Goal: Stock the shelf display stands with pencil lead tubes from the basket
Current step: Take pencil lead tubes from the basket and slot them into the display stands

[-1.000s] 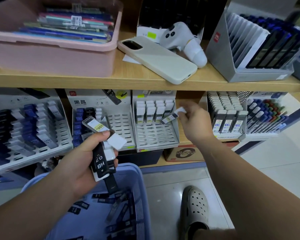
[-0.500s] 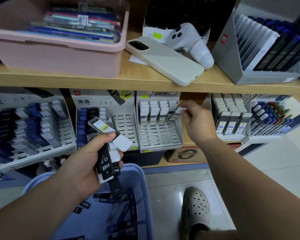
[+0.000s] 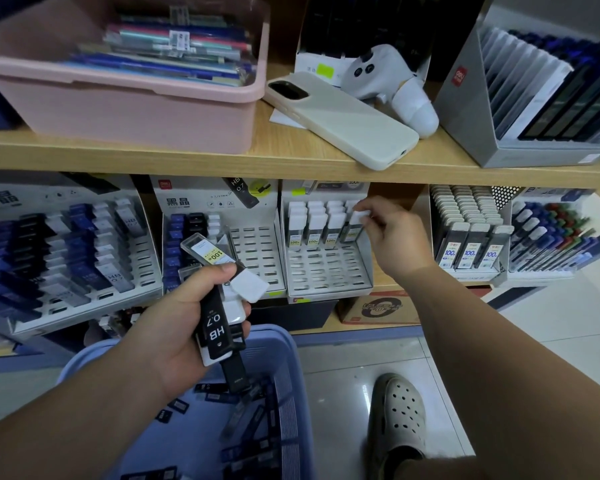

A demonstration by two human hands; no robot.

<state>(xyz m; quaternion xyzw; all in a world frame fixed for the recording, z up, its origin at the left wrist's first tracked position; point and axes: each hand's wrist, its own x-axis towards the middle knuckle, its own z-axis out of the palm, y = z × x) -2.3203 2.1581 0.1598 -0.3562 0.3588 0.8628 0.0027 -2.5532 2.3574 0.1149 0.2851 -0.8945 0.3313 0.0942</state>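
My right hand (image 3: 394, 237) pinches a white-capped lead tube (image 3: 355, 220) by its cap, seated in the display stand (image 3: 326, 271) just left of that grip. My left hand (image 3: 174, 327) grips a bundle of lead tubes (image 3: 215, 327), blue basket (image 3: 291, 375) directly beneath.

The upper wooden shelf (image 3: 222, 161) carries a pink tub (image 3: 118, 112), a phone (image 3: 343, 123) in a pale case, a white controller (image 3: 388, 77) and a grey display box (image 3: 465, 109). On the lower shelf (image 3: 383, 288), 5 display stands (image 3: 326, 271) sit side by side, perhaps touching.
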